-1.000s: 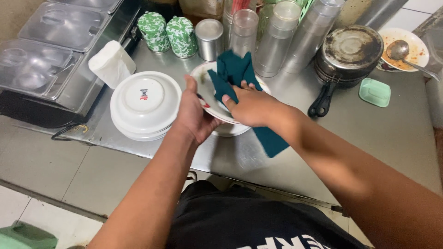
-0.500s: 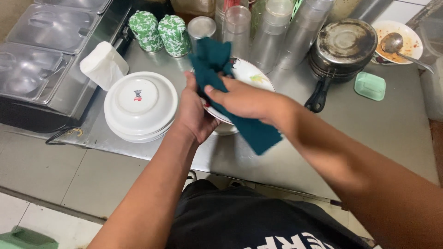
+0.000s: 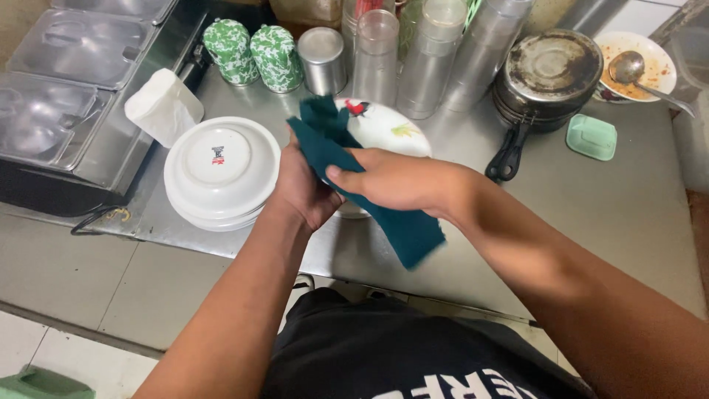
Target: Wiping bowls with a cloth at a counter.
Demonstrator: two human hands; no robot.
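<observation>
Teal cloth, white painted plate

Eatery kitchen: steel counter, food trays, stacked cups.

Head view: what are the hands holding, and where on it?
Left hand grips the white bowl at its near left rim. Right hand presses the dark teal cloth against the bowl, holding it mid-length; the cloth's lower end hangs free.

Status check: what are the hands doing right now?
Left hand grips white bowl. Right hand presses teal cloth on it. Stacked bowls alongside, apart.
</observation>
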